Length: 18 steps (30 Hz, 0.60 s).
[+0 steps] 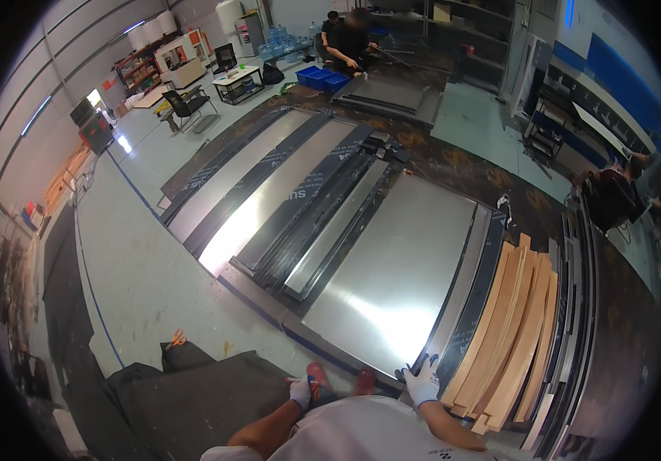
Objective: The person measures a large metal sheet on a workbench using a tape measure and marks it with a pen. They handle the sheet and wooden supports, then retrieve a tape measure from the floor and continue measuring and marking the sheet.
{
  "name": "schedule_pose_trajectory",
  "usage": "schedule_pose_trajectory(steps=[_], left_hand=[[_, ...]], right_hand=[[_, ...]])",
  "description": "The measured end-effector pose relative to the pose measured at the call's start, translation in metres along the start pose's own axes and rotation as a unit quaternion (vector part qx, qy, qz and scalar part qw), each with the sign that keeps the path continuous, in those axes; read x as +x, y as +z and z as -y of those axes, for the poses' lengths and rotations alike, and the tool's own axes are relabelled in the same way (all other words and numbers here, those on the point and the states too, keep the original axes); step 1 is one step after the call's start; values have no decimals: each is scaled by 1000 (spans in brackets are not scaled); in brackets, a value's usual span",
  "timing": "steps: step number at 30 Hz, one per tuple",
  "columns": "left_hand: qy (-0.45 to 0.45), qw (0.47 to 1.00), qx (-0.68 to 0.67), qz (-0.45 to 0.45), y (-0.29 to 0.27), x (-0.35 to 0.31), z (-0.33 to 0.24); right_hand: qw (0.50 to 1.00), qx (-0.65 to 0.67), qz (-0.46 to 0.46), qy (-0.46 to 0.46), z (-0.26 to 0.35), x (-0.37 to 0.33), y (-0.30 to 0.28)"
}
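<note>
My right hand, in a white glove with dark fingertips, lies with fingers spread on the near corner of a large shiny metal sheet, where a narrow metal strip runs beside it. The sheet rests flat on a low dark table. My left hand, also gloved, hangs low at my left, above the floor by my red shoe. Its fingers look curled, with a small reddish bit at them too small to name.
Wooden strips lie stacked right of the sheet, with long dark metal profiles beyond. Film-striped metal panels cover the table's left. Orange-handled scissors lie on dark sheeting. Other people work at the far table and at right.
</note>
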<state>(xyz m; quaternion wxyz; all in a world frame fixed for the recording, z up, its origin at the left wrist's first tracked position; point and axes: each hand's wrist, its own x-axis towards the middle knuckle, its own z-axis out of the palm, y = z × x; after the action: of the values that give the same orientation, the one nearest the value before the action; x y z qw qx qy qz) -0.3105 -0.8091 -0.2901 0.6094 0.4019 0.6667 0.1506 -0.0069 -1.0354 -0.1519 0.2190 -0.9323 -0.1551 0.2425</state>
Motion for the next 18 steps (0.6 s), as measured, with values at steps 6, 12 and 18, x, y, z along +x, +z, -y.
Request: schedule_pose_trajectory(steps=[6,12,18], left_hand=[[38,985,162,50,5,19,-4],[60,940,326,79,9,19,-25],[21,930,356,87,13,38,-26]], right_hand=[[999,-7,-31,-12,3,8,21],[997,-36,-58,-26,-8,11,34],[995,-63,-76,-18,-11,15,44]])
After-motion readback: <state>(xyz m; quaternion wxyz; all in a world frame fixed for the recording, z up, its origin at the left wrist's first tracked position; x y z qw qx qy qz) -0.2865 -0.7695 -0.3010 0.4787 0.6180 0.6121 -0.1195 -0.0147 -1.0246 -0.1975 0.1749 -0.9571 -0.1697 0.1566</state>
